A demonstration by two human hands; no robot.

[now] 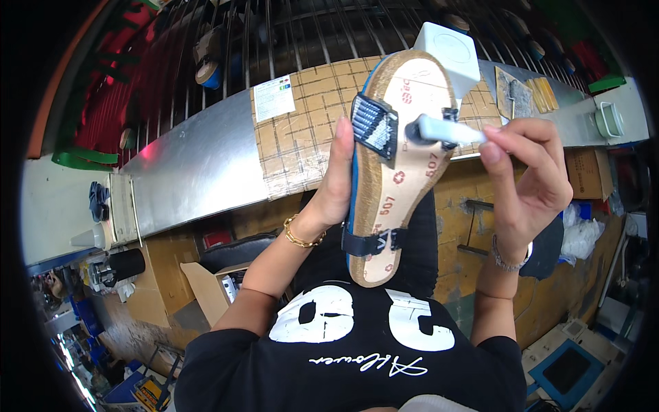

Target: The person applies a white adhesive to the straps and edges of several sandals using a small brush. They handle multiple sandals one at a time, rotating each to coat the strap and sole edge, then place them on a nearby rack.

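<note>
My left hand (336, 182) grips the side of a sandal (408, 147), held up over the near edge of the workbench. Its tan footbed carries red printed marks, its rim is cork-coloured with a blue edge, and dark straps cross it. One wide strap with a woven, whitish inner side stands folded out beside my left thumb. My right hand (535, 165) pinches a pale-handled tool (446, 130) with a dark, blurred tip, likely a brush. That tip lies over the upper footbed; whether it touches, I cannot tell. Behind the toe end is a white square container (453, 51).
Cardboard sheeting (316, 130) with a paper label (273, 98) covers part of the metal bench (195, 165). Beyond it runs a rack of metal bars (288, 41) carrying other shoes. A pale green cup (607, 120) stands at the right; an open carton (206, 288) is below left.
</note>
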